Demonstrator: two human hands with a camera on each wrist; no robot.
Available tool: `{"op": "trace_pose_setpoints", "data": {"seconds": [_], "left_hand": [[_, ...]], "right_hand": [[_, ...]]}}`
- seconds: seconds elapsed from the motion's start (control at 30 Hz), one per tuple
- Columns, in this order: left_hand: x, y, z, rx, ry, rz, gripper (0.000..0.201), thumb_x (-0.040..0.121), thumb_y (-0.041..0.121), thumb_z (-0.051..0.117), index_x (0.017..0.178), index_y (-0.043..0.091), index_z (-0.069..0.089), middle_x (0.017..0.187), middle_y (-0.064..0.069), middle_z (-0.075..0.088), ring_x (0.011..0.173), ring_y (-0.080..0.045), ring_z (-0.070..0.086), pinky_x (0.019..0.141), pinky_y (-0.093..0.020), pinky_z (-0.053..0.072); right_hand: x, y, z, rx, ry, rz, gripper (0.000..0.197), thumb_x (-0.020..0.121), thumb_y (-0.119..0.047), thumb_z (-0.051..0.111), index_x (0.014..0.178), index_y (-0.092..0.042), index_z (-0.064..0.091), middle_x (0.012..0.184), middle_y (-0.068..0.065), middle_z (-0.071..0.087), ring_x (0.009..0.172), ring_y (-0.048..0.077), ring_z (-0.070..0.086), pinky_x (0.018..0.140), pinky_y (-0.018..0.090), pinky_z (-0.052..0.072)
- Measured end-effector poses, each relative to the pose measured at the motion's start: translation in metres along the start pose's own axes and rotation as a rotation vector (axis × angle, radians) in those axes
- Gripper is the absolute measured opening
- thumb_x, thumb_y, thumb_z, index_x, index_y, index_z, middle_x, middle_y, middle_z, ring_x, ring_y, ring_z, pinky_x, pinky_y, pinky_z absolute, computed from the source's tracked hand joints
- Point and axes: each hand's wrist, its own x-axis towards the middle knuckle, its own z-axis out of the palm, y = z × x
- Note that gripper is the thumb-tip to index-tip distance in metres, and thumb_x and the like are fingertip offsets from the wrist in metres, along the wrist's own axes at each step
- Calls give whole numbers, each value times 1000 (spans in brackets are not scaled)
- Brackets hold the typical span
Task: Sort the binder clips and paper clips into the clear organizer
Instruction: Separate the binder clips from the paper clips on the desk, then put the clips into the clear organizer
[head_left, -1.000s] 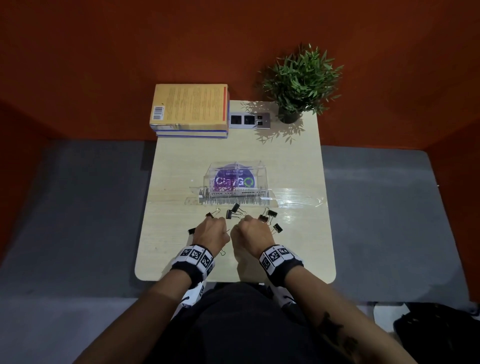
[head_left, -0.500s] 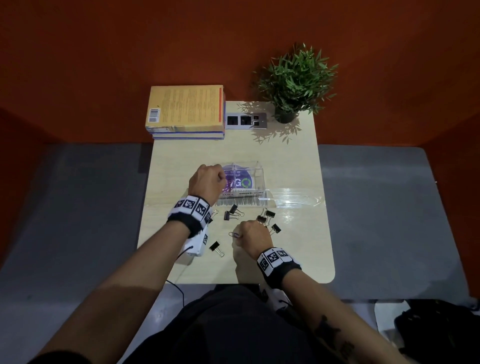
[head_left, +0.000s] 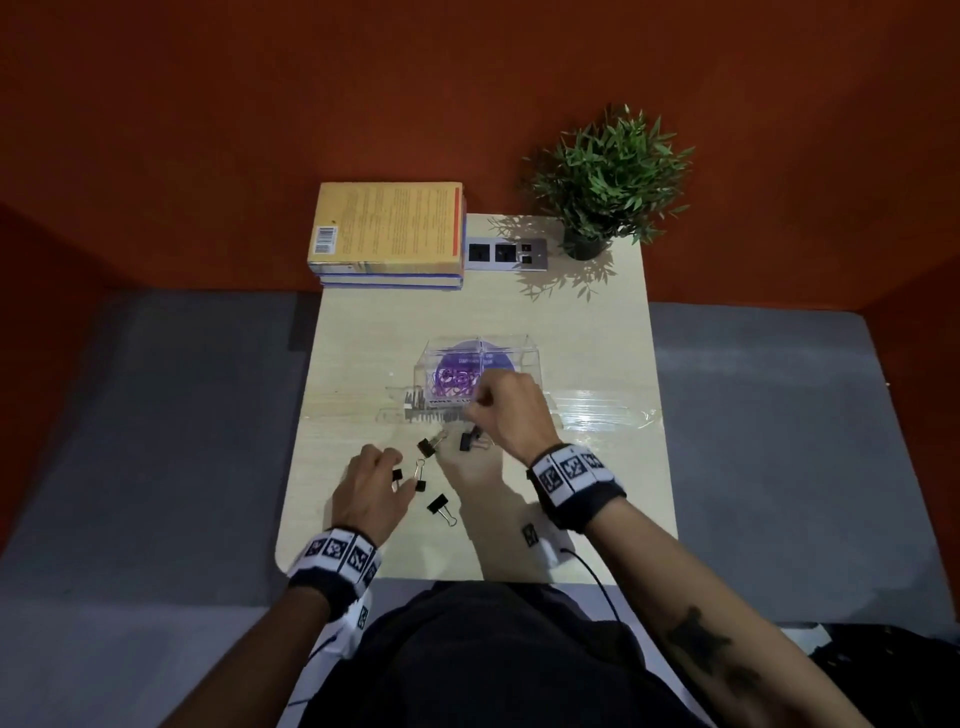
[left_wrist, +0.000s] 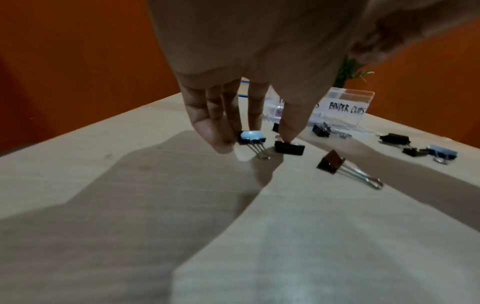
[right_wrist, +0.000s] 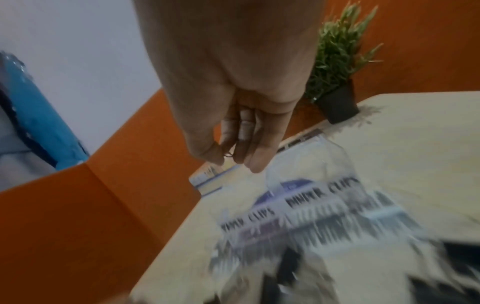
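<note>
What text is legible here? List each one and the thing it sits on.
"BINDER CLIPS": handwritten black label on the right compartment of the clear plastic organizer.
Left compartment label: ends in "CLIPS"; first word blurred.
Purple round sticker under the organizer: print unreadable.
Yellow book back cover: text and barcode too small.

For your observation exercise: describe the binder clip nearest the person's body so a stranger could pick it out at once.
Start at the pale wooden table and find the left hand near its front edge. Just right of that hand lies a black binder clip. Unlike the others, it lies alone, nearest the person, with its silver handles pointing towards them.
</note>
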Motion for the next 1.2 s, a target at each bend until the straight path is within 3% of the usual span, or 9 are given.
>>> {"op": "trace_pose_setpoints", "data": {"seconds": [0.07,0.17,0.37,0.47,0.53,0.63,0.77,0.9,1.2], "left_hand": [[-6,-2,4,-2,-7,26,36,85,33,66,115,16,56,114,-7,54,105,-26,53,72,-38,50],[-10,-4,7,-38,-45,56,42,85,33,67,121,15,53,116,-6,52,103,-26,55,72,-39,52],[-6,-6,5,-41,-102,117,54,86,23,69,133,18,43,122,-5,47,94,-22,56,71,-37,54],[6,-2,1,29,-105,142,69,83,30,71,140,26,33,126,-4,44,99,-22,55,69,-39,56],[16,4,-2,70,-139,176,75,83,32,71,143,30,27,136,-6,38,114,-26,49,77,-42,55],[30,19,-6,150,-188,221,72,84,30,69,143,33,28,145,-9,30,125,-30,41,86,-46,52],[40,39,-2,187,-182,278,53,85,22,69,131,25,43,137,-12,37,118,-33,46,80,-46,53],[37,50,2,192,-137,264,40,83,18,68,119,18,49,119,-12,46,102,-34,52,67,-43,52],[38,63,-1,135,-122,110,50,78,12,65,124,12,44,122,-17,48,89,-35,58,65,-39,47]], "right_hand": [[18,-14,-10,-4,32,-18,14,76,-21,73,77,-11,64,77,7,68,69,24,62,61,37,55],[28,-17,-14,-46,87,1,15,80,-26,69,82,-12,64,80,7,68,70,26,62,61,35,54],[-18,49,-11,-82,293,257,19,86,-23,65,98,-9,59,93,11,63,76,27,57,62,29,37],[-44,86,0,-156,166,407,33,88,-35,62,115,-17,53,107,16,53,95,37,55,68,38,44],[-51,95,6,-138,28,442,40,79,-40,69,112,-26,52,110,13,46,98,35,53,73,42,53],[-52,89,14,-149,-60,349,53,71,-42,78,115,-27,52,112,11,41,101,32,49,73,43,56],[-47,70,30,-260,-142,247,68,70,-38,82,127,-24,47,122,13,40,111,31,43,78,46,56],[-49,63,44,-296,-139,142,44,77,-21,75,115,-20,53,118,11,41,106,30,45,65,39,54],[-42,80,35,-86,-69,193,19,74,-5,69,87,-17,63,105,6,42,73,30,60,61,39,60]]}}
